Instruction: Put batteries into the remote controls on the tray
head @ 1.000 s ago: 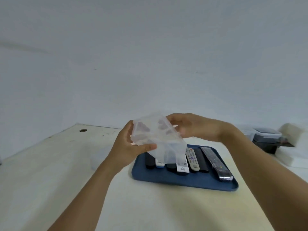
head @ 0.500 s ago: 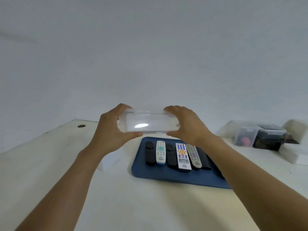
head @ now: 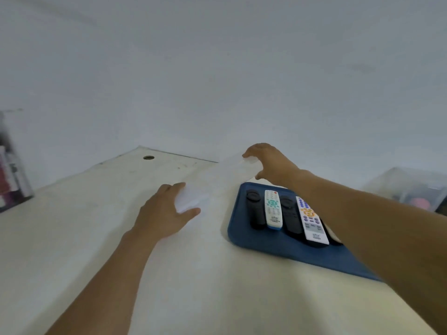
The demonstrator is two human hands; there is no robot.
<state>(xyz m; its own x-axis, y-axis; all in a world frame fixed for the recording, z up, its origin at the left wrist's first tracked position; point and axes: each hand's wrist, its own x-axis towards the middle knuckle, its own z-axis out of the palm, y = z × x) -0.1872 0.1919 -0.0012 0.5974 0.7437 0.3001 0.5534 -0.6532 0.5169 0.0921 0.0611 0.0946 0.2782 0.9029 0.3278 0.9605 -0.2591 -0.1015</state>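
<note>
Head view blurs the clear box (head: 212,182) almost into the table (head: 72,238); its edges are hard to trace and nothing inside it can be made out. It lies slantwise just left of the tray (head: 278,247), and whether it rests on the table or is held just above it cannot be told. The right forearm crosses the tray's right half and hides whatever remotes lie there. Four remotes show side by side: a black one (head: 254,211), a white one with teal buttons (head: 273,210), another black (head: 291,217), and a white one with orange and purple buttons (head: 312,223). No batteries can be seen. A blurred clear bin (head: 411,187) with something pink inside sits at the right edge, and a smeared dark object (head: 12,170) is cut off at the left.

Left hand (head: 164,213) grips the box's near end, thumb on the right side and fingers curled over the top. Right hand (head: 268,163), reaching past the tray, clasps the far end with fingers arched over it.
</note>
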